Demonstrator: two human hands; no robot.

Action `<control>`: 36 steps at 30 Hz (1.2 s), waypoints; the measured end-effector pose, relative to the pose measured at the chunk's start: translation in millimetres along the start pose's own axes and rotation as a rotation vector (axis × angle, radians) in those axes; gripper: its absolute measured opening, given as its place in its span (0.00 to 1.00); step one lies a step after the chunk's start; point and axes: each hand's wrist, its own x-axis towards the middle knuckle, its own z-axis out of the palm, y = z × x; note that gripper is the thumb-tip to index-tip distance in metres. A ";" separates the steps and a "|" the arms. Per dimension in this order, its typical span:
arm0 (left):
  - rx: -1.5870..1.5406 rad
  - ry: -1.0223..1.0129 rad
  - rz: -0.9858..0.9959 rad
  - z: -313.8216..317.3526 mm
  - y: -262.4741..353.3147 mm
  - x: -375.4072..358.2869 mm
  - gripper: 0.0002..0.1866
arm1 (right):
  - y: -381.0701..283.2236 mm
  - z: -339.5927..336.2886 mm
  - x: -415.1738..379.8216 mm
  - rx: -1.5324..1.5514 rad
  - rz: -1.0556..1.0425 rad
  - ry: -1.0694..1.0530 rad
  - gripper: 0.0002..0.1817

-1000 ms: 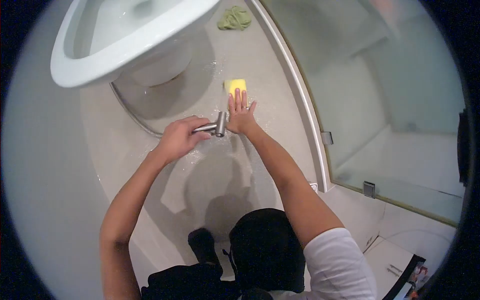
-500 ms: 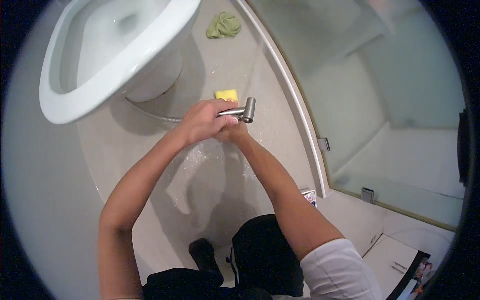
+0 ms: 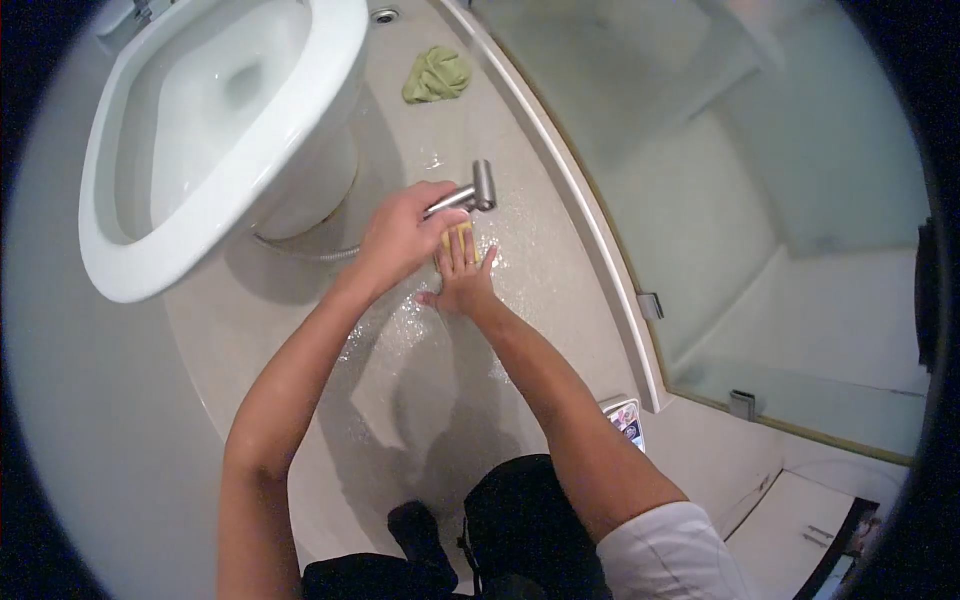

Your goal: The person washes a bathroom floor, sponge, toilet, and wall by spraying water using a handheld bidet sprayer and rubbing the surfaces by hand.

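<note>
My left hand is wrapped round the handle of a metal spray nozzle, whose head points to the right over the wet floor. A hose runs from it toward the toilet base. Just below the nozzle, my right hand lies with fingers spread on top of a yellow sponge, pressing it flat against the floor. Only parts of the sponge show between and beside the fingers. Water glistens on the floor around both hands.
A white toilet stands at the upper left. Beyond the hands lies a crumpled green cloth, with a floor drain farther back. A raised white curb and glass panel run along the right. A phone-like object is near my right arm.
My right hand has come out from under my left hand and now lies spread on the sponge. The sponge is lower in view. The nozzle has shifted slightly up and left.
</note>
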 end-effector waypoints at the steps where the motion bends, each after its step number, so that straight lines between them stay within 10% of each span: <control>1: -0.035 0.093 -0.054 4.6 -10.4 1.1 0.19 | 1.2 3.3 1.2 0.005 0.006 0.001 0.57; 12: -0.041 0.253 -0.251 2.5 -16.7 -20.6 0.21 | 4.6 29.7 2.3 0.053 -0.035 0.277 0.60; 36: 0.094 0.235 -0.272 -6.4 -28.4 -57.1 0.21 | 0.4 3.7 -1.3 0.056 -0.006 0.035 0.57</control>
